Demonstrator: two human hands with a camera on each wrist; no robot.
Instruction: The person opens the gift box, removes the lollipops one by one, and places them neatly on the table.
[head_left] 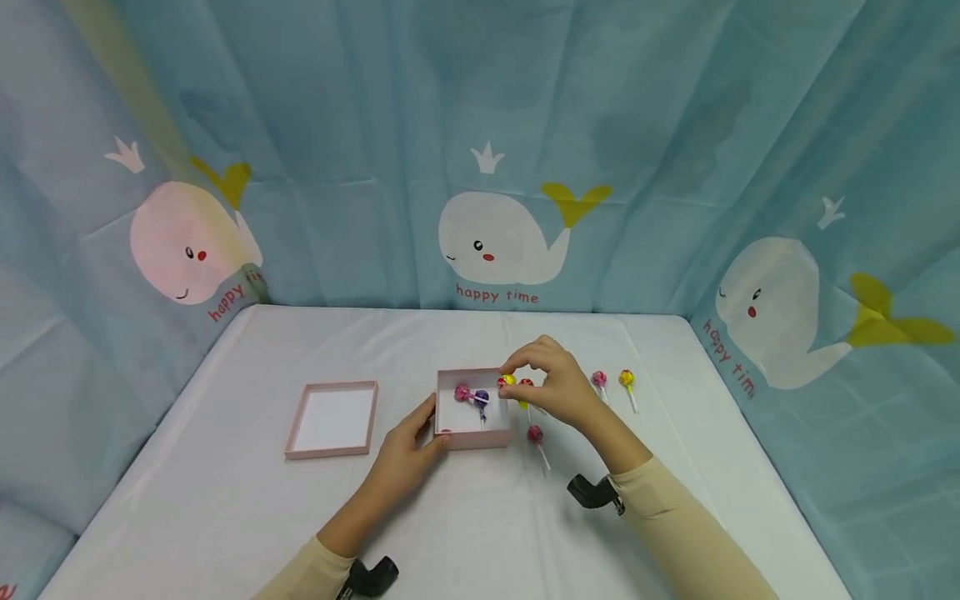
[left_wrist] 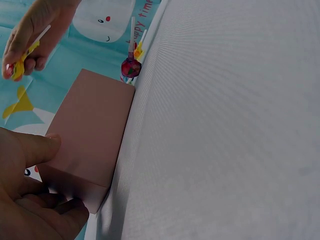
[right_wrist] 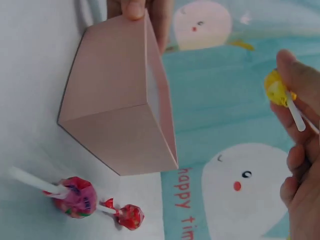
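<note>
My left hand (head_left: 405, 454) grips an open pink box (head_left: 474, 442) by its left side, thumb at the near corner and fingers along the side wall. Inside the box lie a pink lollipop (head_left: 462, 392) and a purple lollipop (head_left: 482, 397). Over the box's right edge, my right hand (head_left: 561, 385) pinches a yellow-wrapped lollipop (right_wrist: 275, 89) between thumb and fingertips. In the right wrist view its white stick points down, and the candy is held well apart from the box. The left wrist view shows the same lollipop (left_wrist: 19, 69) with some red on its wrapper.
A shallow pink lid (head_left: 333, 421) lies left of the box, white inside face up. Right of the box are a dark pink lollipop (head_left: 535, 434) and others partly behind my right hand. Farther right lie a pink lollipop (head_left: 598, 378) and a yellow one (head_left: 627, 378).
</note>
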